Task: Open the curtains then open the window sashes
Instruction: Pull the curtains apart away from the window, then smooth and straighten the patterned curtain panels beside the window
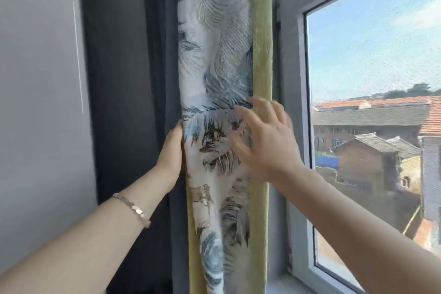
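The curtain (214, 55), white with grey-blue feather print and a yellow-green edge, is bunched into a narrow vertical column at the left side of the window. My left hand (170, 153) grips the curtain's left edge at mid height. My right hand (265, 141) is spread open with fingers apart, its palm against the front of the bunched fabric; it is motion-blurred. The white-framed window sash (296, 102) stands to the right of the curtain, with its glass showing sky and rooftops.
A dark grey window reveal (124, 79) and a pale grey wall (38, 102) lie to the left. The white sill (286, 281) runs along the bottom right. A bracelet (133, 207) sits on my left wrist.
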{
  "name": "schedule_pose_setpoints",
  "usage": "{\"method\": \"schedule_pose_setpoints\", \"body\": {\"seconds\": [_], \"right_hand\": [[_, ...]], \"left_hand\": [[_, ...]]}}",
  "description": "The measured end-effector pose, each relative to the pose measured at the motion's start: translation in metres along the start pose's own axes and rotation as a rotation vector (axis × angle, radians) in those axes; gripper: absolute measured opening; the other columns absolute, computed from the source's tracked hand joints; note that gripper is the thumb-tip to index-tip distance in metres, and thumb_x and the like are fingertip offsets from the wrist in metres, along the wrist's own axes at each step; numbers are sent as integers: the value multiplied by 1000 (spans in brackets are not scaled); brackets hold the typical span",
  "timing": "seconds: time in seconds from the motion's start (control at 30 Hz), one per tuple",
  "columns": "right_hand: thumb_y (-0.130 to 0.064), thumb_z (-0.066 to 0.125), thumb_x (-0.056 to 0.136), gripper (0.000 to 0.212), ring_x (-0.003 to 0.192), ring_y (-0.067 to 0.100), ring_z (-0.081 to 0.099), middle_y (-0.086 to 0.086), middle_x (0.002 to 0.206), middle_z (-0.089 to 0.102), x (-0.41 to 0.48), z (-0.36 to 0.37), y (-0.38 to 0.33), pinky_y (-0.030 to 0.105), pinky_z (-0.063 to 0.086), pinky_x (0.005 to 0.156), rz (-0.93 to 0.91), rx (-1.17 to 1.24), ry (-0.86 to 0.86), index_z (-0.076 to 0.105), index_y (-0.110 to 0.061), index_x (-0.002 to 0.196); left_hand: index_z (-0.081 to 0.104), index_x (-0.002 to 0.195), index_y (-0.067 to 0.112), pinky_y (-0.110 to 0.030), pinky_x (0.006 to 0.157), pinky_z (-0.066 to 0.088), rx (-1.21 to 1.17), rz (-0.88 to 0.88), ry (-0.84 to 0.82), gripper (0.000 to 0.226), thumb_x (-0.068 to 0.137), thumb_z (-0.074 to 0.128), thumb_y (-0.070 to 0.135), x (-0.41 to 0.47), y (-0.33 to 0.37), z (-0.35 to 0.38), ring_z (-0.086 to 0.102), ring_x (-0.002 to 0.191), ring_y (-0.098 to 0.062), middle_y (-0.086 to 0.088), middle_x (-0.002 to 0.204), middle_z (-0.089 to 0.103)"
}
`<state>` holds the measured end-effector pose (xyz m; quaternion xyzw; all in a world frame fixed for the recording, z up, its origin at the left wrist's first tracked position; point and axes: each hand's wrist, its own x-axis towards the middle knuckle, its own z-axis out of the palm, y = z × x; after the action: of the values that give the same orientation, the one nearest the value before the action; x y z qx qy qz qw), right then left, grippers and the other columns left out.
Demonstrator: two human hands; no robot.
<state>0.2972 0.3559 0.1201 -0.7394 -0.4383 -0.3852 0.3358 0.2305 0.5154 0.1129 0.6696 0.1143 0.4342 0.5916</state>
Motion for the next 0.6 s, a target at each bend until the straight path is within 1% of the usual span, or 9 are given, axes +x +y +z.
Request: {"method": "schedule_pose_setpoints", "body": {"seconds": [0.03, 0.1, 0.2, 0.27, 0.33, 0.4, 0.47, 0.53, 0.6], "right_hand": [[-48, 45, 88, 57, 144, 29, 16, 4, 154, 26, 1, 1, 8, 44, 13, 117, 44, -94, 2, 39, -27, 141], [-51, 42, 90, 68, 148, 29, -8, 2, 161, -1, 0, 16, 16, 51, -2, 119, 125, -158, -238, 18, -27, 150], [-32, 40, 94, 76, 145, 29, -23, 11, 158, -21, -5, 54, 10, 49, -7, 119, 95, -272, -415, -4, -7, 151], [-15, 34, 92, 74, 145, 30, -23, 16, 156, -25, -1, 76, 6, 43, -7, 121, 104, -151, -340, -11, 2, 148], [-19, 25, 90, 71, 147, 28, -17, 16, 158, -19, 8, 94, 1, 39, -2, 123, 75, 71, -220, -9, -1, 149], [-43, 15, 85, 75, 148, 24, -12, 13, 160, -12, 26, 115, 0, 40, 2, 123, 16, 235, -170, -4, -12, 151], [-61, 14, 80, 85, 148, 27, -14, 14, 160, -12, 48, 135, 6, 44, 2, 120, 24, 241, -207, -6, -19, 151], [-58, 29, 87, 85, 146, 35, -16, 20, 158, -15, 74, 158, 21, 50, 2, 118, 42, 77, -245, -8, -16, 151], [-52, 39, 91, 86, 145, 40, -16, 25, 156, -17, 101, 184, 41, 52, -2, 118, 28, -67, -252, -9, -12, 150]], "left_hand": [[55, 127, 21, -25, 94, 42, -34, 23, -32, 52, 95, 32, 55, 1, 3, 1, 54, 116, -14, 1, 126, 58], [53, 126, 23, -27, 101, 40, -43, 102, -63, 55, 90, 38, 61, 4, 15, 6, 56, 115, -11, 3, 123, 59], [30, 141, 25, -23, 97, 39, 144, 219, 25, 63, 88, 59, 43, 18, 35, 19, 53, 119, -14, 3, 135, 51], [19, 146, 29, -13, 82, 43, 329, 314, 97, 71, 89, 60, 27, 36, 41, 24, 58, 104, -13, 4, 127, 55], [17, 146, 33, -16, 67, 46, 515, 421, 131, 68, 91, 52, 13, 56, 36, 25, 58, 79, -14, -1, 112, 62], [16, 146, 37, -28, 76, 45, 647, 478, 146, 69, 92, 46, 7, 83, 25, 28, 59, 90, -22, -9, 123, 60], [16, 147, 38, -28, 82, 41, 681, 475, 165, 69, 93, 43, 4, 109, 13, 32, 57, 100, -25, -9, 131, 56], [23, 147, 30, -25, 83, 38, 659, 430, 198, 62, 94, 43, 4, 139, 1, 35, 57, 110, -27, -8, 135, 54], [43, 134, 15, -25, 78, 40, 674, 385, 260, 42, 93, 47, 6, 176, -12, 38, 58, 102, -26, -10, 125, 60]]}}
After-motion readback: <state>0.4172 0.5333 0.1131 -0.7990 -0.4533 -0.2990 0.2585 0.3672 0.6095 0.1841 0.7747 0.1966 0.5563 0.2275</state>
